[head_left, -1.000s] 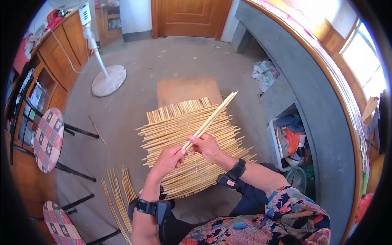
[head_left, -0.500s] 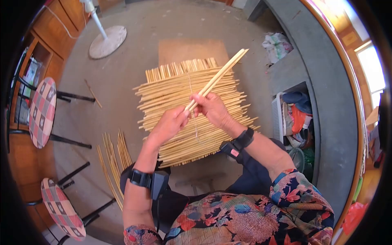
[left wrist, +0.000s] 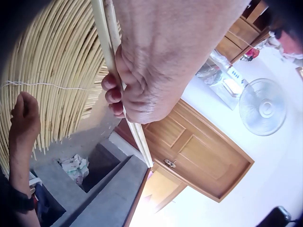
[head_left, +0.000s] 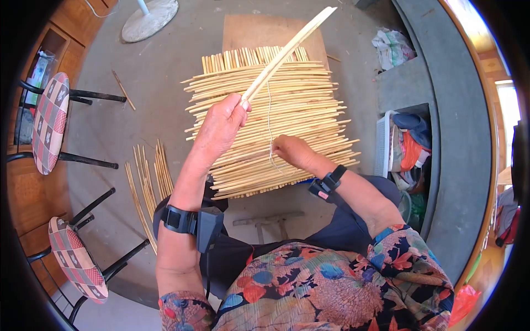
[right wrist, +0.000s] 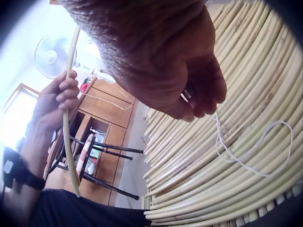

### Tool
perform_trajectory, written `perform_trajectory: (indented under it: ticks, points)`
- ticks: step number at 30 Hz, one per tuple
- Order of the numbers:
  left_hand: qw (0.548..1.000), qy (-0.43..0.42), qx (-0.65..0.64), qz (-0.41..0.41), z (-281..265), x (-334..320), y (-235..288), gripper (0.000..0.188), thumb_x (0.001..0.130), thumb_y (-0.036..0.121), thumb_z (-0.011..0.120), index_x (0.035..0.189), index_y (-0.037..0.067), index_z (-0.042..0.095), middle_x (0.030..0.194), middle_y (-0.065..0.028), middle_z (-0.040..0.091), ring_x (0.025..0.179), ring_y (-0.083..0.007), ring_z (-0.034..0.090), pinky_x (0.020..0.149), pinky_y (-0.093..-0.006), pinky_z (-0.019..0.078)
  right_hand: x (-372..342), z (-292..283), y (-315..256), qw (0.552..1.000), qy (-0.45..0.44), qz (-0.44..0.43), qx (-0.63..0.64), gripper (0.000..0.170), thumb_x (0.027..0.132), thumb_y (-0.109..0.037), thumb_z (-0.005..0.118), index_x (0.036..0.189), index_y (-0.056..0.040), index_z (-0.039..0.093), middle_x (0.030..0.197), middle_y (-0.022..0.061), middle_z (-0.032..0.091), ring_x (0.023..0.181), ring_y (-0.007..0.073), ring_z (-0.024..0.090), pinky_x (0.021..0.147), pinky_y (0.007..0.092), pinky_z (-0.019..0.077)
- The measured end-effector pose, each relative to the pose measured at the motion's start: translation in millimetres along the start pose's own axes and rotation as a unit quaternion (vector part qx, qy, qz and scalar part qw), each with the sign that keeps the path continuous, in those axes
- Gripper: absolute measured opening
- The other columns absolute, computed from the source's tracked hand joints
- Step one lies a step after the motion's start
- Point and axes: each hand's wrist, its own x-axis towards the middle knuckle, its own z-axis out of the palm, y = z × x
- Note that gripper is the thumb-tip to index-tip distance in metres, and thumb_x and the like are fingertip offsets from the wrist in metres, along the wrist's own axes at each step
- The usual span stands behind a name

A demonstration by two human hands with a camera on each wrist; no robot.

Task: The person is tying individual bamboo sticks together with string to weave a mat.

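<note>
Pale peeled sticks (head_left: 286, 51) slant up from my left hand (head_left: 218, 129), which grips their lower ends above the stick mat (head_left: 298, 118). Two lie side by side in the left wrist view (left wrist: 106, 40). My right hand (head_left: 296, 151) is low over the mat, fingers curled round the end of a white string (head_left: 269, 113). In the right wrist view a small shiny thing (right wrist: 188, 94) shows between its fingers, and the string (right wrist: 246, 165) loops loosely over the mat. What the shiny thing is, I cannot tell.
A brown board (head_left: 240, 33) lies under the mat's far end. Loose sticks (head_left: 146, 182) rest on the floor at the left, near two checkered stools (head_left: 51, 124). At the right stands a basket (head_left: 382, 146) of clothes and shoes beside a grey ledge (head_left: 461, 110).
My right hand has let go of the held sticks and moved down to the string. My left hand keeps the sticks, now farther from the right hand. The head view has tilted down.
</note>
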Motion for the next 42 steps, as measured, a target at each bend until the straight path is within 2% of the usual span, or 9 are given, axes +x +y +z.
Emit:
perform_trajectory:
  ticks: [6,9,12,19,22,26,28,34,42]
  points:
    - [1.0,0.006,0.003,-0.007,2.7,-1.2,-2.8,0.017,0.087,0.012,0.041,0.08,0.0,0.051,0.059,-0.004,0.046,0.054,-0.0118,0.043,0.052,-0.028,0.0376,24.9,24.3,-8.8,0.998,0.028,-0.037,-0.036,0.011,0.079,-0.013,0.048,0.081,-0.0036,0.053,0.085,0.0169,0.055,0.078,0.0356,0.056,0.067,0.0433,0.0455]
    - [1.0,0.01,-0.02,-0.001,0.3,-1.3,-1.8,0.017,0.087,0.011,0.04,0.08,-0.001,0.05,0.059,-0.0051,0.047,0.054,-0.0135,0.044,0.053,-0.0298,0.0391,39.4,29.1,-4.5,0.992,0.104,0.044,-0.049,0.012,0.077,-0.015,0.051,0.076,-0.0036,0.055,0.078,0.0168,0.056,0.074,0.034,0.058,0.066,0.042,0.0459]
    - [0.999,-0.002,-0.032,-0.002,-1.7,0.2,-5.1,0.016,0.09,0.012,0.04,0.083,0.002,0.051,0.059,0.003,0.042,0.053,-0.0045,0.035,0.046,-0.0193,0.0306,41.8,26.7,-6.2,0.99,0.076,0.037,-0.11,0.013,0.075,-0.015,0.054,0.075,-0.0016,0.055,0.078,0.0183,0.057,0.073,0.0335,0.058,0.065,0.0423,0.0465]
    - [1.0,0.005,-0.022,0.004,-3.5,-3.1,-5.5,0.018,0.088,0.012,0.04,0.08,-0.001,0.05,0.059,-0.0021,0.045,0.054,-0.0099,0.042,0.051,-0.0253,0.0363,50.2,40.9,-1.8,0.981,0.069,0.051,-0.171,0.009,0.072,-0.007,0.051,0.076,-0.0004,0.056,0.074,0.0162,0.058,0.072,0.0336,0.06,0.065,0.0417,0.0479]
    - [1.0,0.009,-0.016,0.003,-6.3,-4.8,0.4,0.018,0.086,0.011,0.04,0.079,-0.002,0.05,0.059,-0.0056,0.049,0.055,-0.0135,0.045,0.054,-0.0293,0.0388,50.8,30.6,-1.8,0.988,0.063,0.024,-0.142,0.007,0.071,-0.007,0.052,0.073,-0.0017,0.056,0.072,0.0168,0.057,0.071,0.0338,0.059,0.065,0.0409,0.0476]
    - [0.999,0.022,-0.037,-0.01,-12.7,-7.4,8.1,0.018,0.085,0.011,0.04,0.08,-0.002,0.051,0.059,-0.0044,0.049,0.051,-0.0113,0.044,0.049,-0.0266,0.0373,31.8,-13.0,-16.6,0.974,0.191,-0.056,0.108,0.005,0.072,-0.007,0.057,0.073,-0.0038,0.055,0.071,0.013,0.058,0.061,0.027,0.057,0.057,0.0366,0.0454]
    - [0.998,0.017,-0.054,0.0,-13.2,-16.8,18.7,0.018,0.086,0.012,0.041,0.081,-0.001,0.052,0.059,-0.0017,0.048,0.048,-0.0078,0.041,0.044,-0.0223,0.034,-1.9,-69.4,-63.2,0.912,0.117,0.067,0.387,0.005,0.076,-0.007,0.058,0.075,-0.0037,0.055,0.064,0.0036,0.054,0.053,0.0117,0.052,0.05,0.0261,0.0413]
    - [0.983,-0.03,-0.182,-0.005,3.7,-57.1,63.6,0.018,0.09,0.018,0.043,0.088,0.003,0.053,0.062,0.0018,0.047,0.047,-0.0044,0.039,0.04,-0.0163,0.0306,-83.1,-131.4,-124.8,0.912,0.263,-0.089,0.302,0.007,0.08,-0.01,0.06,0.082,-0.0033,0.057,0.06,-0.0029,0.047,0.052,0.0021,0.037,0.047,0.0181,0.0327]
    - [0.957,-0.073,-0.279,0.019,9.3,-136.9,125.6,0.02,0.09,0.02,0.044,0.089,0.001,0.052,0.063,-0.0012,0.048,0.046,-0.0062,0.04,0.041,-0.0178,0.0326,-144.1,-139.4,-180.7,0.904,0.258,-0.189,0.284,0.014,0.082,-0.011,0.059,0.094,-0.0058,0.061,0.072,0.0066,0.061,0.059,0.0091,0.051,0.054,0.0231,0.042]
